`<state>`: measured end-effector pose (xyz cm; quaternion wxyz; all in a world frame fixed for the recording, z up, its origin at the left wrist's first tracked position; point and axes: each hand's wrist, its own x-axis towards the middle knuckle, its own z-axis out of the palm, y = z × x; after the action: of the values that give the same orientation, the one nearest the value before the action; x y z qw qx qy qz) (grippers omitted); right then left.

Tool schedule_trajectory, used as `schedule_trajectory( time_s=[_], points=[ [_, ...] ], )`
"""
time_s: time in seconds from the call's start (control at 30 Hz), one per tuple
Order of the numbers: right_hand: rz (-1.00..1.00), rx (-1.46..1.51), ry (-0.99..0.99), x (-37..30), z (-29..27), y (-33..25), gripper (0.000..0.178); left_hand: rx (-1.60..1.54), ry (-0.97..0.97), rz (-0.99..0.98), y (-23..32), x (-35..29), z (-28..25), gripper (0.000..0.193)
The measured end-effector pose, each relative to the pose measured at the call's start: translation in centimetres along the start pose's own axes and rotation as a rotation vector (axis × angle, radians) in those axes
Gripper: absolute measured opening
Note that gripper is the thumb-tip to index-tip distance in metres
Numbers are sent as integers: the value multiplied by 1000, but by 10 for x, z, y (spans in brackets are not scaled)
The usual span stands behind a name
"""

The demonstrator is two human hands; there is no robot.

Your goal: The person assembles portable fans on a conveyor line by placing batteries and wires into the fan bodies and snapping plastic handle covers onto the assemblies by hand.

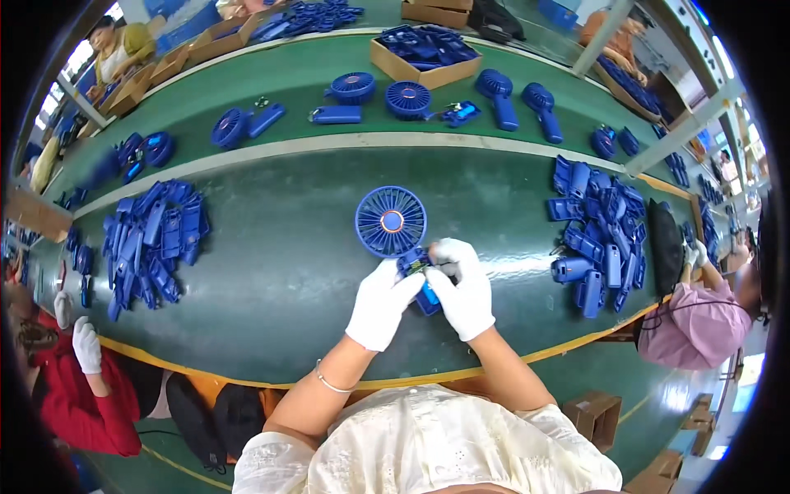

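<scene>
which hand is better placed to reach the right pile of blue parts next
Probably the right hand: it is nearer that pile, while the left hand holds the fan from the far side.

From where I stand, the left hand (pixel 383 300) and the right hand (pixel 462 284) are each fitted with a plain white knit glove. On the right, the fabric appears to stop short of one fingertip. Behind the fingers, each glove ends at the wrist; no fastener is discernible. Further back from the left fingers, a thin, pale bracelet (pixel 326 382) encircles the bare forearm. Furthest from the fingers is a cream blouse (pixel 444 445), its surface textured with a tonal floral pattern. The left sleeve (pixel 276 461) and right sleeve (pixel 580 449) are short, loose and of matching cloth.
</scene>
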<state>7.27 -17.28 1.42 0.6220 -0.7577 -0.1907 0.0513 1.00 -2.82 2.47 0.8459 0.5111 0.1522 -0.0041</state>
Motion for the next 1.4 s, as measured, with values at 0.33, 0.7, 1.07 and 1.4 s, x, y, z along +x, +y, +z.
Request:
schedule_trajectory(
  time_s=[0.33, 0.7, 1.07, 1.4],
  points=[
    [-283, -387, -59, 2, -11, -8, 20, 151, -21, -33, 6, -2, 1, 34],
    [-378, -1153, 146, 57, -133, -2, 41, -185, -4, -58, 12, -5, -9, 40],
    [-335, -988, 292, 66, -132, -7, 36, -198, -32, -61, 21, -3, -18, 41],
    [-225, -829, -223, -1, -70, -12, 53, -85, -12, -15, 16, -5, -27, 43]
  ],
)
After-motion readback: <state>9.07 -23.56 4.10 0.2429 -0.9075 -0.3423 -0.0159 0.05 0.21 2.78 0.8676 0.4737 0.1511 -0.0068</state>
